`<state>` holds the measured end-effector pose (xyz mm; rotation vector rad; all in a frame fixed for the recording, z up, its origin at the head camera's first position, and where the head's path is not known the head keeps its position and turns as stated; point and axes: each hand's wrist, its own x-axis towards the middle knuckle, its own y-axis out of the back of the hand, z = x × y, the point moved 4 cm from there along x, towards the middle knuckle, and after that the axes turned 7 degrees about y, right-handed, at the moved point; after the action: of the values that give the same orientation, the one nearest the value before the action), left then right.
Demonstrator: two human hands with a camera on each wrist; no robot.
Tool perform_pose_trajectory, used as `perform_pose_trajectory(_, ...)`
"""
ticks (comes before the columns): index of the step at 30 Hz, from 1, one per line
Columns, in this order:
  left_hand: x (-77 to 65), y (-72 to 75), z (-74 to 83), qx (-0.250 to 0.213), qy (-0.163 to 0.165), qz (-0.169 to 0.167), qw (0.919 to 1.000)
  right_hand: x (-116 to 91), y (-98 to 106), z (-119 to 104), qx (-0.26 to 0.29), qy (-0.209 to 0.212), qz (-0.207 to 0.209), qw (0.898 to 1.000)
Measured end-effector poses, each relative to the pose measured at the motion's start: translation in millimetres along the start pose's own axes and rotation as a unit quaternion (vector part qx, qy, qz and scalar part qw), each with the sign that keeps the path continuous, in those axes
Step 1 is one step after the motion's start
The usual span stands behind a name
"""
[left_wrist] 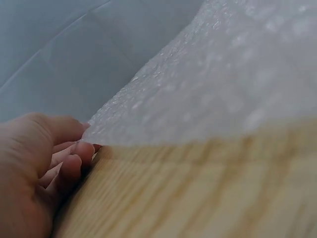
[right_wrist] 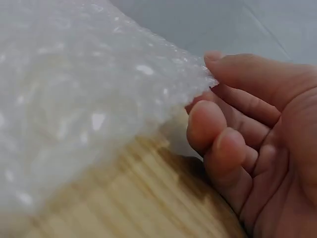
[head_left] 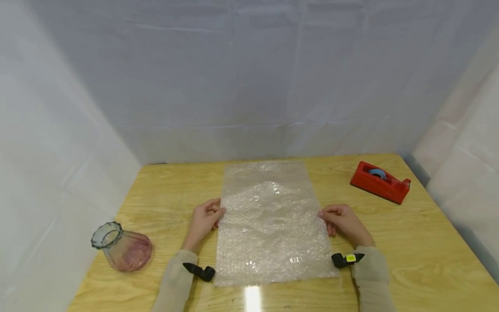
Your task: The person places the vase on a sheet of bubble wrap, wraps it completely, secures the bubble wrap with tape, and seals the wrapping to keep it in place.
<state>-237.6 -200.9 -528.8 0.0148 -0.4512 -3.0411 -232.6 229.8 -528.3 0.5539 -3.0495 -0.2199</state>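
A sheet of clear bubble wrap [head_left: 269, 225] lies spread over the middle of the wooden table. My left hand [head_left: 204, 219] pinches its left edge between thumb and fingers; the left wrist view shows the thumb on top of the bubble wrap [left_wrist: 198, 94]. At the opposite edge my right hand [head_left: 345, 221] does the same. In the right wrist view the thumb and fingers [right_wrist: 205, 126] meet at the raised border of the sheet, with the other fingers curled loosely below it.
A glass vase [head_left: 130, 251], pink at the base and bluish at its scalloped rim, lies tipped on its side at the left. A red tape dispenser [head_left: 380, 182] with a blue-cored roll stands back right. White sheeting [head_left: 265, 86] walls the table [head_left: 421, 260] at the back and sides.
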Motion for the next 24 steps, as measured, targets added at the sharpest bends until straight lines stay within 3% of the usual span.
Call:
perform_pose_trajectory(8,-1.7,-0.6,-0.7,-0.010,0.038,0.007,0.9992,-1.6,-1.8,-1.2,-0.024,-0.005,0.044,0.999)
perform_pose_trajectory(24,-3.2,-2.9,2.3,-0.016,0.029,0.018,0.9993,0.8,-0.5,-0.2,-0.036,-0.001,0.061,0.997)
